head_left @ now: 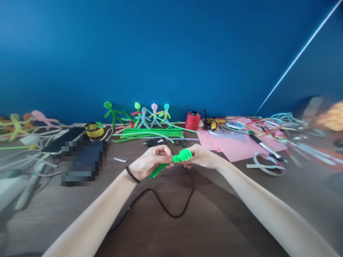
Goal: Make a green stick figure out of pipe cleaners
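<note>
My left hand [152, 160] and my right hand [201, 156] meet above the wooden table [187, 232], both closed on a bright green pipe cleaner [180, 157]. Its middle part is wound into a tight coil between the two hands. The straight ends stick out down and to the left under my left hand. A black band sits on my left wrist. A black cord [171, 210] loops on the table just below the hands.
Loose green pipe cleaners [150, 134] lie behind the hands, with several pipe-cleaner figures [144, 117] against the blue wall. A glue gun [155, 142], red thread spool [193, 120], pink paper [235, 146], scissors and paper strips lie right. A phone [63, 140] lies left.
</note>
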Action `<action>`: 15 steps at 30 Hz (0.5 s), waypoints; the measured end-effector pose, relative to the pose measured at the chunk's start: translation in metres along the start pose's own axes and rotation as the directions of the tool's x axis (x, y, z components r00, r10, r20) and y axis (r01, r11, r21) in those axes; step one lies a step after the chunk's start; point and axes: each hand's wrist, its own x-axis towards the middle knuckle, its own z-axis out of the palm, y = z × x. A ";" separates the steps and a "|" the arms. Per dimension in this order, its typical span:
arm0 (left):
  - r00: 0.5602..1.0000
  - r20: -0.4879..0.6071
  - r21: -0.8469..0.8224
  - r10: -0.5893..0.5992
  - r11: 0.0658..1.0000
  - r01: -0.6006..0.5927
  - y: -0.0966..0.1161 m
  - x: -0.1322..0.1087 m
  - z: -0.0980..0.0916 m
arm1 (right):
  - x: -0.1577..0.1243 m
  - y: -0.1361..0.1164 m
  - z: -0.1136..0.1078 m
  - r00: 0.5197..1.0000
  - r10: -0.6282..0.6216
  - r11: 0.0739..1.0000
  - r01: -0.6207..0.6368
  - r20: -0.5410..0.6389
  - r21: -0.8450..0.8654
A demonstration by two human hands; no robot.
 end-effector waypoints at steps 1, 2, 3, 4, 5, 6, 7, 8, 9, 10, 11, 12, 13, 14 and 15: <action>1.000 -0.008 0.006 -0.004 1.000 0.004 0.000 0.000 0.001 | 0.000 0.001 0.000 1.000 0.001 1.000 -0.001 0.021 0.003; 1.000 -0.018 0.013 -0.005 1.000 0.005 0.000 0.000 0.001 | 0.000 0.001 0.000 0.999 0.001 1.000 -0.001 0.036 0.003; 1.000 -0.029 0.018 -0.004 1.000 0.005 0.000 0.000 0.002 | 0.000 0.001 0.000 0.999 0.000 1.000 -0.001 0.046 0.001; 0.999 -0.035 0.025 -0.002 1.000 0.002 -0.001 0.000 0.002 | 0.000 0.001 0.000 0.999 -0.001 1.000 0.001 0.055 0.001; 0.999 -0.040 0.030 0.007 1.000 -0.005 -0.002 0.001 0.002 | -0.001 0.000 0.000 0.998 -0.002 1.000 0.002 0.064 -0.004; 0.999 -0.042 0.039 0.021 0.999 -0.019 -0.004 0.002 0.001 | -0.001 0.000 0.000 0.997 -0.002 1.000 0.003 0.074 -0.015; 0.998 -0.045 0.052 0.040 0.998 -0.038 -0.005 0.003 0.001 | -0.002 -0.001 0.000 0.996 0.000 1.000 0.003 0.085 -0.029; 0.996 -0.053 0.071 0.065 0.996 -0.062 -0.006 0.004 0.000 | -0.003 -0.001 0.000 0.995 0.002 0.999 0.002 0.099 -0.046; 0.994 -0.065 0.101 0.091 0.991 -0.084 -0.008 0.006 0.000 | -0.003 -0.001 -0.001 0.993 0.005 0.998 0.002 0.114 -0.062; 0.990 -0.084 0.142 0.116 0.984 -0.104 -0.009 0.007 -0.001 | -0.003 -0.001 -0.001 0.992 0.008 0.997 0.002 0.129 -0.074; 0.983 -0.110 0.194 0.144 0.974 -0.121 -0.009 0.008 -0.002 | -0.004 0.000 -0.001 0.990 0.010 0.997 0.002 0.140 -0.081; 0.975 -0.140 0.255 0.172 0.958 -0.132 -0.010 0.009 -0.002 | -0.003 0.000 -0.001 0.989 0.013 0.996 0.000 0.148 -0.084; 0.963 -0.172 0.318 0.205 0.937 -0.143 -0.010 0.010 -0.003 | -0.003 0.001 -0.001 0.989 0.018 0.996 -0.005 0.149 -0.086; 0.949 -0.203 0.378 0.242 0.913 -0.152 -0.010 0.010 -0.003 | -0.002 0.001 0.000 0.990 0.025 0.996 -0.013 0.141 -0.084; 0.931 -0.230 0.434 0.283 0.886 -0.162 -0.010 0.010 -0.004 | -0.002 0.001 0.001 0.992 0.032 0.997 -0.023 0.123 -0.077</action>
